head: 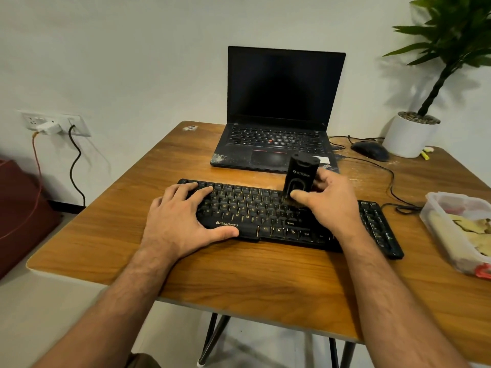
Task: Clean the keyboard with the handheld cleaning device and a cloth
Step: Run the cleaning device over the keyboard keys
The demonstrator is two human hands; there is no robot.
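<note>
Wood-grain table (239,282) on thin black legs carries everything, set against a pale wall. Behind the middle sits an open black laptop (281,107) with a dark screen and dusty palm rest. Just in front of it lies the long black keyboard (265,221) with gold lettering, angled slightly across the tabletop. A white-potted green plant (414,131) stands at the far right corner, a clear plastic container (457,229) at the right edge, a black mouse (370,150) beside the laptop. The left hand (180,219) rests flat on the keyboard's left end, fingers spread, thumb along the front edge. The right hand (329,200) grips the black handheld cleaning device (300,176) upright, its lower end on the keys near the middle.
</note>
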